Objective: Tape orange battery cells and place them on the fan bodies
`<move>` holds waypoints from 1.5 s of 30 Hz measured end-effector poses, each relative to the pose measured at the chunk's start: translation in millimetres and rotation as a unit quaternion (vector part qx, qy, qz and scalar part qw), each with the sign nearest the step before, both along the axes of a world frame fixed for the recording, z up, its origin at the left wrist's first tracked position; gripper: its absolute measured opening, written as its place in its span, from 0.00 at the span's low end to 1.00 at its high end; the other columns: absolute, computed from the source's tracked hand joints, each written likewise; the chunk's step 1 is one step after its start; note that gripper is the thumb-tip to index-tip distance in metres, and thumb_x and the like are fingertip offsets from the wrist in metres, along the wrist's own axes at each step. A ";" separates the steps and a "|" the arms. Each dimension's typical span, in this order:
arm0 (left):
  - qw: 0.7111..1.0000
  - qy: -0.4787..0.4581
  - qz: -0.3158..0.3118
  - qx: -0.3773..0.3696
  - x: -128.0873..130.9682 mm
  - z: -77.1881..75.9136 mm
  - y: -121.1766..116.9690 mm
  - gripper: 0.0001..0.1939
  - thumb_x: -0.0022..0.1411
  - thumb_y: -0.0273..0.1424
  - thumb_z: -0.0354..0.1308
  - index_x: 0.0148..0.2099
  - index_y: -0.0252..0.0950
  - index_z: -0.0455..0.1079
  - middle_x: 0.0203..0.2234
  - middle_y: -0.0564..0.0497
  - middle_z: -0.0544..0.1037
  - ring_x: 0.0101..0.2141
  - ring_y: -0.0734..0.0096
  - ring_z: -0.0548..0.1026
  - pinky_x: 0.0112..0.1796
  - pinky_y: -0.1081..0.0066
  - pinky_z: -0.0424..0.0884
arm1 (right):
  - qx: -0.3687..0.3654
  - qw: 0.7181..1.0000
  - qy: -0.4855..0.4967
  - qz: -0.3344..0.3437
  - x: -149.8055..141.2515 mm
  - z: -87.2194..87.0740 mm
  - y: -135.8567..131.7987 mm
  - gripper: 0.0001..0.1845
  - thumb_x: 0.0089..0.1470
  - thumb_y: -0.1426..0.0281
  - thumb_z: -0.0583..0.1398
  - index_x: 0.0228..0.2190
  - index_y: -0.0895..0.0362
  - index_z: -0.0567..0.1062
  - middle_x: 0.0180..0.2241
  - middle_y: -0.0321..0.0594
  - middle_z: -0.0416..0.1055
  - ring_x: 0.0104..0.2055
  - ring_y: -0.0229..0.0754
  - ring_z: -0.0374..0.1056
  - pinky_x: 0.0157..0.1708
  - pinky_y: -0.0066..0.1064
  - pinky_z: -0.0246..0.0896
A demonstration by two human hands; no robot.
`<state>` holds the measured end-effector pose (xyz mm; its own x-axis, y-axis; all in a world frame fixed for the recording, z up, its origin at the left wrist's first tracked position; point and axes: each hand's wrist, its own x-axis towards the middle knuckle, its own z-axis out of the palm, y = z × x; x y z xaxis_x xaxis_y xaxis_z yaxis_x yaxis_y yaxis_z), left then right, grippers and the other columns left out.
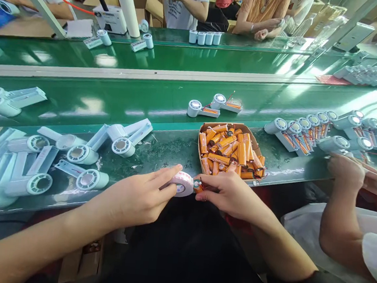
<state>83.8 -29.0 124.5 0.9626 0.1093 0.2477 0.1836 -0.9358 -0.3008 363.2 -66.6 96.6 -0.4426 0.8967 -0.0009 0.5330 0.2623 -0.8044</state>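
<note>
My left hand is closed around a roll of white tape with red print. Against the roll's right side, my right hand pinches a small orange battery with a bit of white and green at its end; my fingers cover most of it. Just beyond my right hand stands a cardboard box full of orange batteries with thin wires. Two pale blue fan housings with a battery in each handle lie on the green belt behind the box.
Many pale blue housings cover the bench at left. More, fitted with batteries, stand in rows at right, where a co-worker's hands are busy. Other people stand across the belt.
</note>
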 end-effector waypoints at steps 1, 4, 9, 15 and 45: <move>1.000 0.003 -0.002 0.007 1.7 2.6 1.2 0.13 0.69 0.19 0.55 0.44 0.33 0.81 0.39 0.46 0.81 0.59 0.50 0.78 0.59 0.60 0.79 | -0.020 0.999 0.029 -0.009 -2.5 -1.1 1.6 0.07 0.61 0.64 0.69 0.34 0.55 0.83 0.22 0.32 0.74 0.25 0.37 0.68 0.30 0.28 0.63; 0.999 -0.030 0.031 0.013 6.7 7.3 1.7 0.12 0.69 0.19 0.56 0.44 0.34 0.81 0.37 0.46 0.81 0.61 0.46 0.76 0.54 0.60 0.82 | -0.072 0.961 0.241 -0.115 -19.5 -16.4 3.1 0.13 0.56 0.57 0.72 0.37 0.54 0.85 0.29 0.36 0.80 0.31 0.43 0.75 0.35 0.33 0.72; 0.981 -0.144 0.131 -0.023 17.6 -22.4 -14.6 0.10 0.69 0.19 0.59 0.46 0.33 0.80 0.38 0.46 0.83 0.63 0.40 0.74 0.47 0.63 0.84 | -0.116 0.824 0.473 -0.289 -50.6 -52.9 -1.5 0.21 0.45 0.55 0.78 0.39 0.52 0.86 0.35 0.40 0.85 0.38 0.49 0.81 0.41 0.40 0.79; 0.955 -0.205 0.173 -0.126 7.7 -77.1 -32.8 0.15 0.68 0.16 0.58 0.52 0.33 0.80 0.39 0.45 0.85 0.65 0.44 0.72 0.52 0.62 0.82 | -0.007 0.804 0.491 -0.336 -10.3 -19.2 7.4 0.18 0.46 0.56 0.79 0.38 0.48 0.86 0.36 0.36 0.85 0.39 0.47 0.82 0.40 0.38 0.81; 0.892 0.158 0.349 -0.240 57.3 -33.3 265.7 0.13 0.58 0.18 0.63 0.41 0.39 0.84 0.57 0.42 0.80 0.55 0.52 0.75 0.51 0.62 0.74 | 0.126 0.916 0.317 -0.210 30.7 4.9 193.1 0.23 0.49 0.57 0.74 0.44 0.50 0.78 0.37 0.39 0.85 0.39 0.50 0.84 0.41 0.47 0.81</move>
